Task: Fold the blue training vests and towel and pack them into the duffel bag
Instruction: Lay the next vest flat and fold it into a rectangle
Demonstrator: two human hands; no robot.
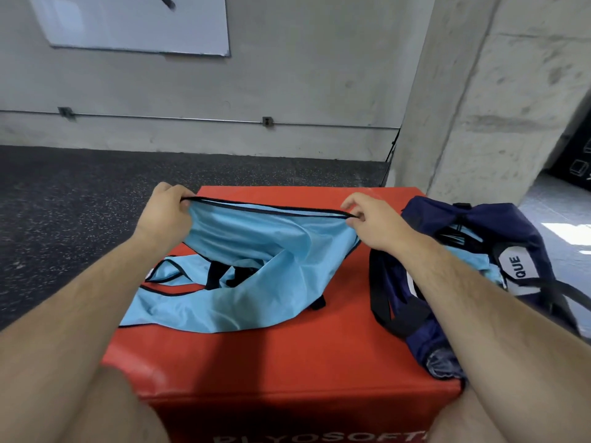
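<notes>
Stretching a light blue training vest by its black-piped edge above a red plyo box, with both bare forearms reaching forward from the bottom corners. Gripped one end of that edge in the left hand, fingers curled over the piping, back of the hand toward the camera. Pinched the other end between thumb and forefinger of the right hand, with the other fingers loosely bent above it. Held the edge taut and nearly level between the two hands, over the far half of the box. Let the rest of the cloth sag and pool on the box top toward its left side, crumpled, with black trim and black straps showing among the folds. Could not tell whether the folds lying there belonged to one vest or to more.

Found a navy duffel bag on the right side of the box, just beside the right forearm, slumped and with its mouth open. Saw light blue fabric inside the opening, the same shade as the vest; could not make out how it was folded. Noted a black carry strap looped down the bag's near left side, and a white panel lettered "QUE".

Lost the bag's middle behind the right forearm. Read only part of the white lettering on the box's front face, cut off by the bottom edge. Beyond the box: dark speckled floor, a concrete wall with a whiteboard cropped at the top, and a concrete pillar at right.
</notes>
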